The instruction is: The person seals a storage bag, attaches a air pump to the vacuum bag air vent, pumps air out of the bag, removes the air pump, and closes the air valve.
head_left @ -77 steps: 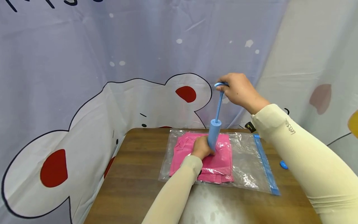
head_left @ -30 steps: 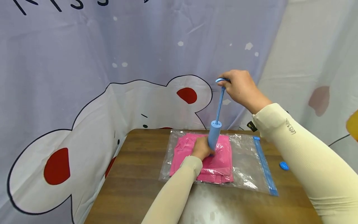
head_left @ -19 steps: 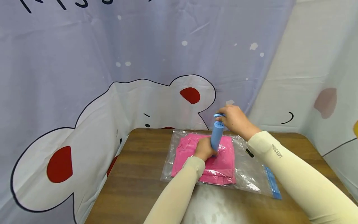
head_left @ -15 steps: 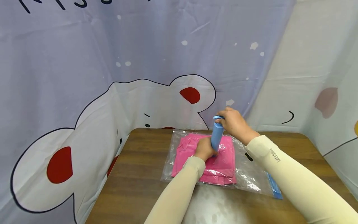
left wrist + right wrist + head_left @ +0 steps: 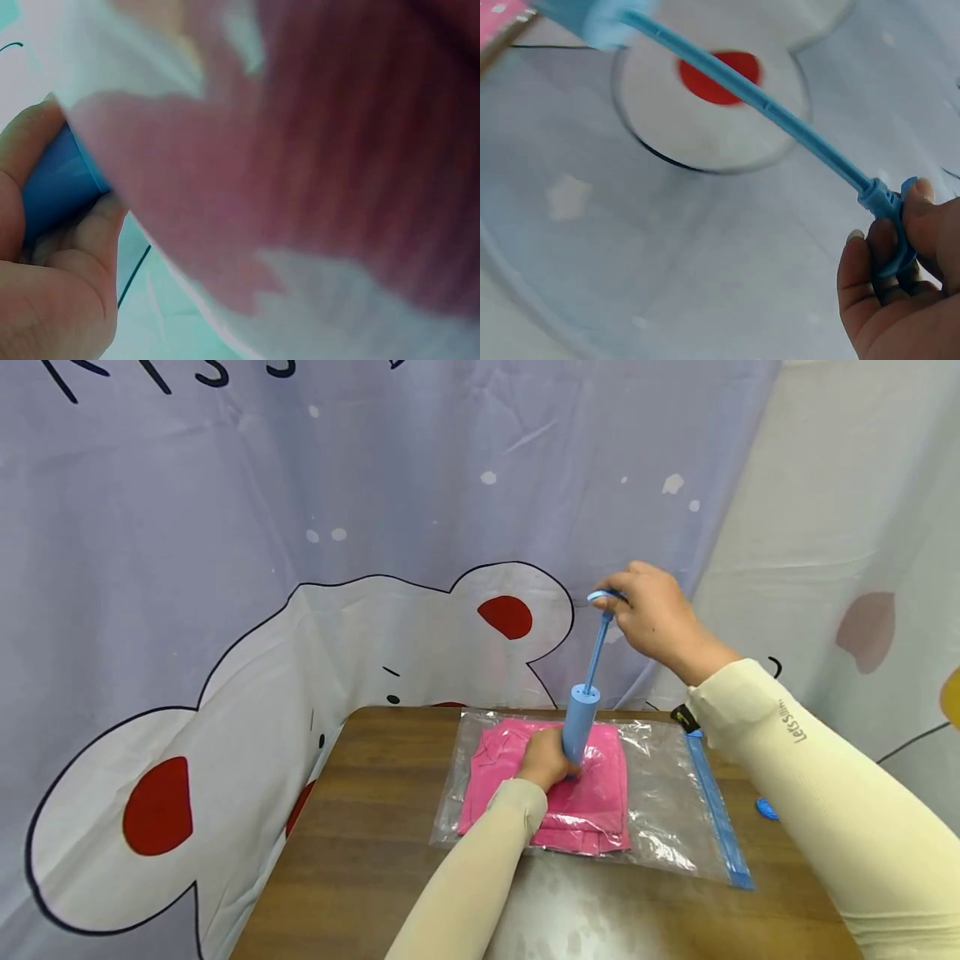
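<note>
A blue hand pump (image 5: 581, 718) stands slightly tilted on a clear plastic storage bag (image 5: 667, 793) that lies flat with folded pink cloth (image 5: 600, 810) inside. Low on the pump's barrel, my left hand (image 5: 544, 760) grips it near the bag. Above, my right hand (image 5: 652, 614) holds the pump's handle (image 5: 897, 240), its rod drawn well out of the barrel. In the left wrist view, fingers curl round the blue barrel (image 5: 64, 184), and a blurred sheet fills most of the picture. Where the pump meets the bag is hidden by my left hand.
The bag's blue zip edge (image 5: 720, 814) runs along its right side. A small round blue piece (image 5: 767, 808) lies on the wooden table (image 5: 360, 827), partly behind my right sleeve. A patterned curtain (image 5: 390, 527) hangs behind the table.
My right hand pushed the pump handle down to the barrel about half a second ago and has since drawn it up again. My left hand has kept its grip on the barrel.
</note>
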### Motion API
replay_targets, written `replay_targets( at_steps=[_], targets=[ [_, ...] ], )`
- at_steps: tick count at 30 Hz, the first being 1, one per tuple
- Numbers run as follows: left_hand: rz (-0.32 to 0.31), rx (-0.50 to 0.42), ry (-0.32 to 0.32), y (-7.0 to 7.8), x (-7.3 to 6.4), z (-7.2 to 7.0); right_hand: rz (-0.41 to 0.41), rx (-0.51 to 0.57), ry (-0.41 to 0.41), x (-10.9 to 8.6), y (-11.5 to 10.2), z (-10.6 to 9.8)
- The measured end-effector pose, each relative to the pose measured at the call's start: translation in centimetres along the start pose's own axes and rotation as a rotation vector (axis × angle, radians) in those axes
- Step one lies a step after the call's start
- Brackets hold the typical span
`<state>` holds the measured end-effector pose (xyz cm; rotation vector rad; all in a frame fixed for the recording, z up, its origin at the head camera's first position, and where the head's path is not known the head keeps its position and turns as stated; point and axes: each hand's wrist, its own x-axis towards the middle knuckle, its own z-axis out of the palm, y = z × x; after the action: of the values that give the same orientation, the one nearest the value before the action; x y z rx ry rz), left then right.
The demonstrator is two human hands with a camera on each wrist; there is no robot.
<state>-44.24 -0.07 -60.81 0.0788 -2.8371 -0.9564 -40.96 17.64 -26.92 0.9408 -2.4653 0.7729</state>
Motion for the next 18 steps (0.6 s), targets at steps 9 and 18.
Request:
replay_targets(
  at_steps=[9, 18],
  targets=[
    [-0.036, -0.017, -0.019, -0.5, -0.2, 0.1, 0.012, -0.002, 0.000, 0.6, -0.5, -0.5],
    [-0.014, -0.023, -0.008, -0.3, 0.2, -0.2, 0.014, -0.019, -0.170, -3.2, 2.0, 7.6]
  ],
)
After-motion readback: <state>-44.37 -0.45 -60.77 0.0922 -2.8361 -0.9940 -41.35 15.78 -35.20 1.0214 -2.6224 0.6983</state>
